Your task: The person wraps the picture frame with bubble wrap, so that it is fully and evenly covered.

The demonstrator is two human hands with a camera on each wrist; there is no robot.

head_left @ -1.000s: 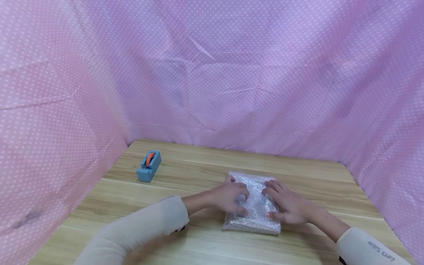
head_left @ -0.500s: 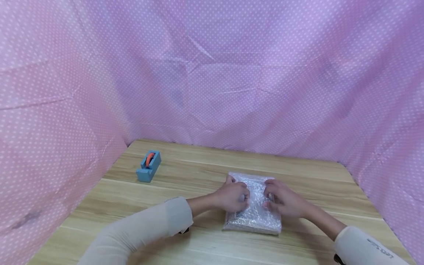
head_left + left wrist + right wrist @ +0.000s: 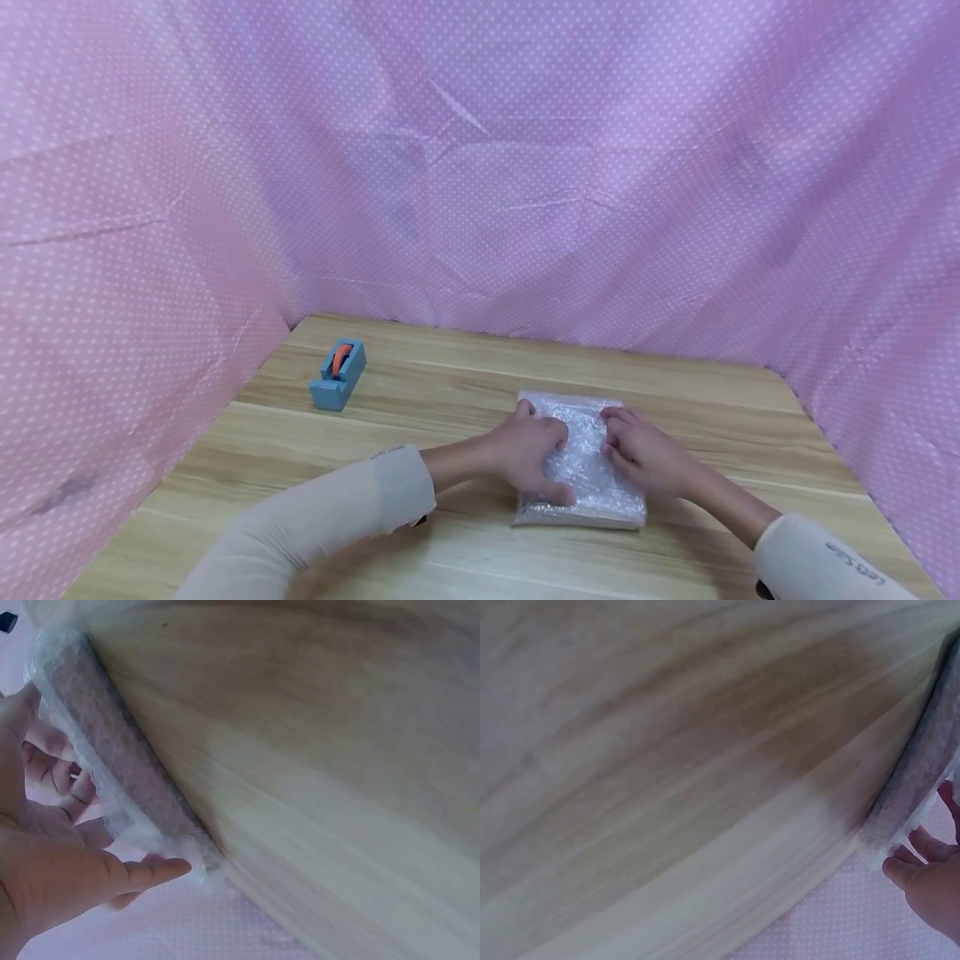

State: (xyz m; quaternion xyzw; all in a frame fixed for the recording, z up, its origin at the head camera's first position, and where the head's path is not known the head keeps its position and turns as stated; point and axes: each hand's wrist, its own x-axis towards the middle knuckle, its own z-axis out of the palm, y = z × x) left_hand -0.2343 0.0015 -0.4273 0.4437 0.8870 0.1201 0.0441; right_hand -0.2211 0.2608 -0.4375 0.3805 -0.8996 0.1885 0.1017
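A flat, rectangular bubble-wrapped package [image 3: 588,479] lies on the wooden table, with something reddish showing through its side in the left wrist view. My left hand [image 3: 525,450] rests on its left part, thumb stretched toward the near edge and fingers spread toward the far corner. The left wrist view has that thumb [image 3: 161,874] along the plastic at one end. On the right side, my right hand [image 3: 648,454] pinches at the clear wrap, its fingers curled and the thumb tip close to them. Its fingertips [image 3: 900,868] sit by the package's far right corner in the right wrist view.
A blue tape dispenser [image 3: 330,394] with an orange roll [image 3: 341,360] stands at the table's back left. Pink dotted cloth [image 3: 495,208] hangs round the back and sides of the table [image 3: 420,383].
My right fingers have curled in from lying spread on the wrap. The left fingers curled, then spread again with the thumb reaching nearer. The package has shifted slightly right.
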